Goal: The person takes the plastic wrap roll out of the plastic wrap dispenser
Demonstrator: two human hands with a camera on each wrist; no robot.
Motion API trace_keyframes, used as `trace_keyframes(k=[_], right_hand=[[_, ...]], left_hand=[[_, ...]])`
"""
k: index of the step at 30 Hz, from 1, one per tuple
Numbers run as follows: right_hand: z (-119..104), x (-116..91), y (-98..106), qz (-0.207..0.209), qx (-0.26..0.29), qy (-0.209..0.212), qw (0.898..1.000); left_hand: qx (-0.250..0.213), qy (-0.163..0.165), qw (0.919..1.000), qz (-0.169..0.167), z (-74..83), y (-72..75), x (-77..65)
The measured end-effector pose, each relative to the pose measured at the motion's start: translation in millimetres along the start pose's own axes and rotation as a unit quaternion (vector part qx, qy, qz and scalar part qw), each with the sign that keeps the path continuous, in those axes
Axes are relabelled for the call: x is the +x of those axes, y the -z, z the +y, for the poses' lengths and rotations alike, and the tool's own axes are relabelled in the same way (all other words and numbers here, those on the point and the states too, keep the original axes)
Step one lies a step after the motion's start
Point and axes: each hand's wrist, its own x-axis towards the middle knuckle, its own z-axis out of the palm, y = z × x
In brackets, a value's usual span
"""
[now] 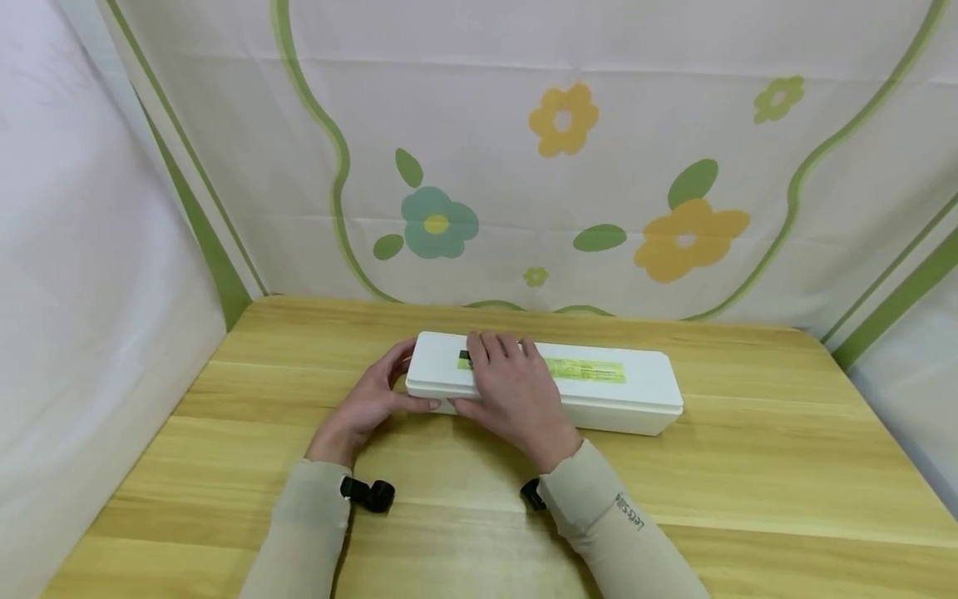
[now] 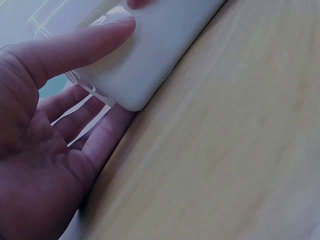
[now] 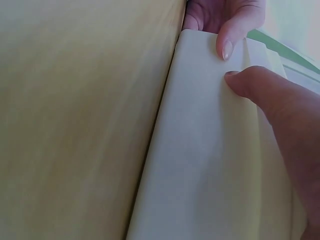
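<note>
A long white box with a fitted lid lies lengthwise on the table, a yellow-green label along its top. My left hand grips the box's left end, thumb on the front wall and the other fingers round the end. In the left wrist view, those fingers pass beneath the end's lower corner, close over the tabletop. Laid across the lid left of centre, my right hand grips the box, fingers over the top and covering part of the label. Its thumb presses the front wall near the left thumb.
The wooden table runs back to a white cloth printed with flowers and green wavy lines. More white cloth hangs along the left side. Each wrist wears a small black camera.
</note>
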Motion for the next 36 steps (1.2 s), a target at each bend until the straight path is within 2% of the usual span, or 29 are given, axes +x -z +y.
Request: trace_keyframes(k=[5,10,21,36], right_hand=[[0.7,-1.8,-3.4,0.002,-0.03,0.015,0.999],[0.7,-2.5,-2.7,-0.013,-0.054,0.016,0.998],[0.3,-1.3,0.3,-0.029,-0.052,0.007,0.998],[3.3,3.2,6.0,-0.025,-0.023,-0.012,0.999]], left_hand=[[0.016,0.003,0.9999,0.003,-3.3,-0.4,0.0],[0.027,0.004,0.9996,-0.002,-2.6,-0.9,2.1],[0.033,-0.005,0.9994,-0.006,-2.3,1.5,2.1],[0.037,-0.004,0.9993,-0.009,-1.9,3.5,2.8]])
